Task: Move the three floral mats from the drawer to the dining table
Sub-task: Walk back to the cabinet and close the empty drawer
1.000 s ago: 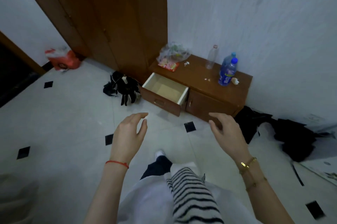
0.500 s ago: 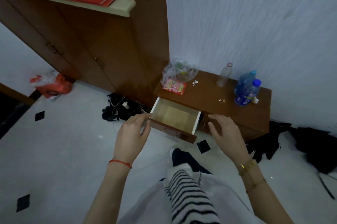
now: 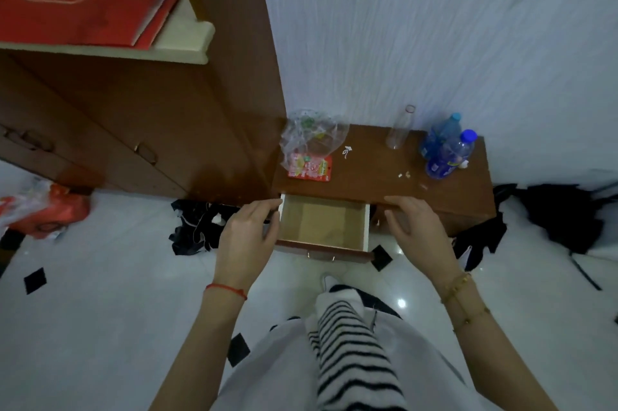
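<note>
A low brown cabinet [image 3: 384,173] stands against the white wall with its left drawer [image 3: 322,226] pulled out. Only the drawer's bare tan bottom shows; I see no floral mats in view. My left hand [image 3: 249,236] hovers just left of the drawer, fingers relaxed and loosely bent, holding nothing. My right hand [image 3: 416,230] hovers just right of the drawer, over the cabinet front, fingers relaxed and empty. The dining table is out of view.
On the cabinet top lie a clear plastic bag [image 3: 311,136], a red snack packet [image 3: 311,168], a clear bottle [image 3: 399,129] and two blue bottles [image 3: 446,151]. A tall wardrobe [image 3: 140,116] stands left. Dark clothes [image 3: 197,226] and a red bag [image 3: 50,209] lie on the tiled floor.
I have come closer to the cabinet, so the open drawer now lies directly between my hands. Both hands stay empty.
</note>
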A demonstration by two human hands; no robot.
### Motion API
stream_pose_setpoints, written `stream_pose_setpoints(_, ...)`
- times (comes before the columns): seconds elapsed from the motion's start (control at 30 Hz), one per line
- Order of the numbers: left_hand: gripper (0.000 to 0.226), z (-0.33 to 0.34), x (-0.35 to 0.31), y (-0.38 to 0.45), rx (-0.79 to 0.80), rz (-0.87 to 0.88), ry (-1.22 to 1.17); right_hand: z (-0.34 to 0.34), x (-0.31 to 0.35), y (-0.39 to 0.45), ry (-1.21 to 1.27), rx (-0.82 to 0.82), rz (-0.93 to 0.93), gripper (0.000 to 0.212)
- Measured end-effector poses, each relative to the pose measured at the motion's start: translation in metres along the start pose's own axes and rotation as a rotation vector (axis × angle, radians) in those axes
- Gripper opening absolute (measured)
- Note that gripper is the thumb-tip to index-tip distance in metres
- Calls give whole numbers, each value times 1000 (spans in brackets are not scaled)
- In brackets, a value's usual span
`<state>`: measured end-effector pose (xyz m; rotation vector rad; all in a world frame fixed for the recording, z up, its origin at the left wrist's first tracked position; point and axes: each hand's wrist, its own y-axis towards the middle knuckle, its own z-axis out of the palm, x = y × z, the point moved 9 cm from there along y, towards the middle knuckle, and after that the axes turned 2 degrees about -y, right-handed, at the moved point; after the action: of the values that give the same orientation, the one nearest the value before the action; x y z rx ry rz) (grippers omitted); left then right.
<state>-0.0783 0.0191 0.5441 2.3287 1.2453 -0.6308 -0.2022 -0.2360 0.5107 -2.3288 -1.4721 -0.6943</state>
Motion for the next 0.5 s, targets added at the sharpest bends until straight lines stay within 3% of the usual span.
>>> stream_pose_setpoints(0.27, 25, -11, 39, -15, 137, 172, 11, 46, 21, -58, 26, -106, 106, 26)
stream_pose_setpoints(0.5, 25, 4, 66, -39, 156, 160, -24, 78, 29, -89, 14, -118, 158, 26)
